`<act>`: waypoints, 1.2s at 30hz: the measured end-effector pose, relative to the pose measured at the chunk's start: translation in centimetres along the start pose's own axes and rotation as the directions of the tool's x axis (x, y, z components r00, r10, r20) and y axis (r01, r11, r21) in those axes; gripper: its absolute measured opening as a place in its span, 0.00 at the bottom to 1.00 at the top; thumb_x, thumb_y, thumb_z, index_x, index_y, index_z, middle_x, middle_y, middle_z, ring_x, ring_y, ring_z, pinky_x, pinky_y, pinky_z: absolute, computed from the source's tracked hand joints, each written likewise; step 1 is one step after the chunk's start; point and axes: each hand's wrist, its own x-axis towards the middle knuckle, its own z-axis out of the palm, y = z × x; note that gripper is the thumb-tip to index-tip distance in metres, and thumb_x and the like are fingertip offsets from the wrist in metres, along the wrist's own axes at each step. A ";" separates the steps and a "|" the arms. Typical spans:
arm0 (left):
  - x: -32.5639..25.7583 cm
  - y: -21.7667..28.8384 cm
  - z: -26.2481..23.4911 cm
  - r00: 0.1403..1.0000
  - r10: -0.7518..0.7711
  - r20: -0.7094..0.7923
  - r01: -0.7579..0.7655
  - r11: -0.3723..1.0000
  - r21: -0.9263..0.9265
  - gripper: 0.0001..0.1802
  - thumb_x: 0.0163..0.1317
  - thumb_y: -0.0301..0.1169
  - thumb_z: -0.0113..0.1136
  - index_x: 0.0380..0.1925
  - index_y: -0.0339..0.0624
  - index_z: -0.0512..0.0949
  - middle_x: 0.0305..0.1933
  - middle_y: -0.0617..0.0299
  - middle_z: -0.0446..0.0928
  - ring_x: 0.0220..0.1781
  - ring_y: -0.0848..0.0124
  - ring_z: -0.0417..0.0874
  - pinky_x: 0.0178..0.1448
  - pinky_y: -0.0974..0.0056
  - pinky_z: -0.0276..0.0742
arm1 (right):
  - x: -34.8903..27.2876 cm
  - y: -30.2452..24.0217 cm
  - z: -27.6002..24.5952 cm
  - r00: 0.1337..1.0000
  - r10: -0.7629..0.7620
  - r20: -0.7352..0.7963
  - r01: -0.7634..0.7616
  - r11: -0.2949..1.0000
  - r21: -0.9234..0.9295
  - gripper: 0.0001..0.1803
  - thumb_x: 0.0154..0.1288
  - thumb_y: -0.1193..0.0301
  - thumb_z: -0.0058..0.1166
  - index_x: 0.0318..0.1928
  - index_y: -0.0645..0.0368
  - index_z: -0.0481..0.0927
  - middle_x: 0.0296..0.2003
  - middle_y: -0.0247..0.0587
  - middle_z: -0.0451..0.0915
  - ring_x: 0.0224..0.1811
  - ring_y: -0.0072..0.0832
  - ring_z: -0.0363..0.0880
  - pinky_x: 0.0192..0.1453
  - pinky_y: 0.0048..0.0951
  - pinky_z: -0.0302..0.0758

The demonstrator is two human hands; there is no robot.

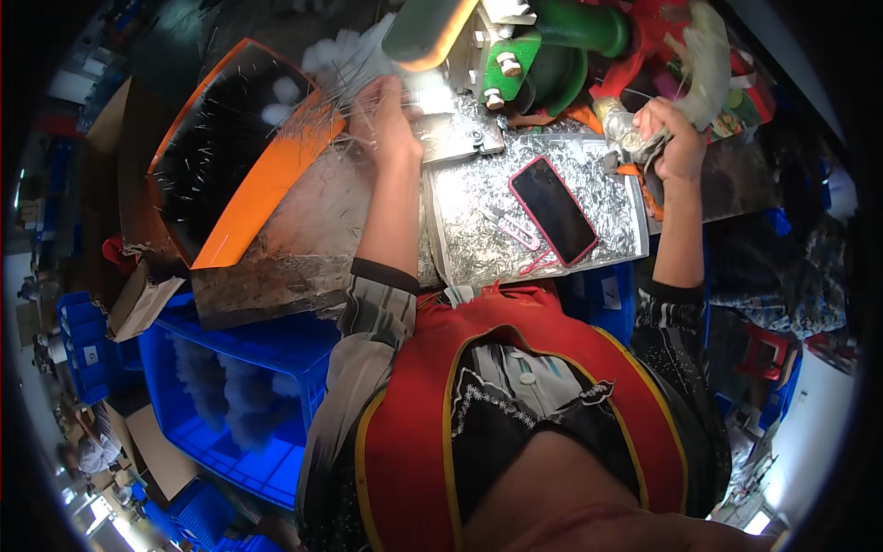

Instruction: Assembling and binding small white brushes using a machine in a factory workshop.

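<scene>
Head view, looking down over the person's red apron [414,414] at a workbench strewn with shiny metal shavings. The left hand [386,115], at about 11 o'clock from the picture's centre, is raised to a spray of thin metal wires [345,78]; its fingers are curled around the wire ends in a pinch, and the wires fan out toward 10 o'clock over the lip of an orange-rimmed black tray [248,184]. The tray stands tilted at 9 to 10 o'clock, its dark inside dotted with loose wire pieces and white fluffy tufts. The right hand [676,138], at about 2 o'clock, is closed in a fist on a lever handle wrapped in silvery tape [621,124], which belongs to a green and red press machine [552,46] at 12 o'clock. Between the two forearms lies a shallow metal pan [478,248] filled with shavings; a phone with a red case [554,210] rests on it, screen dark, with a small flat metal tool [510,227] just beside it toward 9 o'clock. A blue plastic crate [239,386] holding white fluff sits at 8 o'clock, below the bench edge.
</scene>
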 end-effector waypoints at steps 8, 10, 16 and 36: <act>0.5 -0.4 0.7 0.999 -0.039 -0.013 0.038 0.997 -0.066 0.09 0.52 0.22 0.55 0.33 0.32 0.69 0.32 0.57 0.72 0.28 0.72 0.73 0.22 0.72 0.75 | 0.3 -4.3 1.1 0.980 0.171 -0.097 -0.183 0.974 -0.131 0.15 0.48 0.72 0.52 0.09 0.59 0.66 0.09 0.37 0.65 0.17 0.27 0.68 0.25 0.26 0.65; 0.9 -0.4 0.9 1.000 -0.003 -0.015 0.002 0.999 -0.035 0.09 0.52 0.22 0.56 0.33 0.31 0.69 0.32 0.57 0.72 0.27 0.72 0.73 0.21 0.72 0.75 | 0.6 -4.9 1.3 0.980 0.175 -0.093 -0.188 0.969 -0.160 0.16 0.48 0.72 0.52 0.09 0.58 0.66 0.09 0.37 0.65 0.17 0.27 0.69 0.25 0.26 0.65; 0.4 -0.1 1.4 0.999 0.050 0.018 -0.050 0.999 0.002 0.09 0.51 0.21 0.56 0.32 0.29 0.69 0.30 0.55 0.72 0.24 0.72 0.74 0.19 0.72 0.75 | 1.1 -5.9 1.6 0.958 0.261 -0.117 -0.281 0.932 -0.228 0.18 0.52 0.72 0.47 0.09 0.55 0.61 0.09 0.34 0.61 0.15 0.25 0.63 0.30 0.26 0.65; 0.2 0.3 1.1 0.999 0.049 -0.018 -0.050 0.998 -0.042 0.08 0.49 0.20 0.56 0.30 0.30 0.69 0.25 0.57 0.71 0.18 0.72 0.72 0.19 0.73 0.74 | -1.0 2.8 1.8 0.916 -0.390 -0.091 0.363 0.905 -0.223 0.14 0.50 0.76 0.47 0.11 0.60 0.64 0.11 0.36 0.63 0.17 0.28 0.65 0.32 0.26 0.67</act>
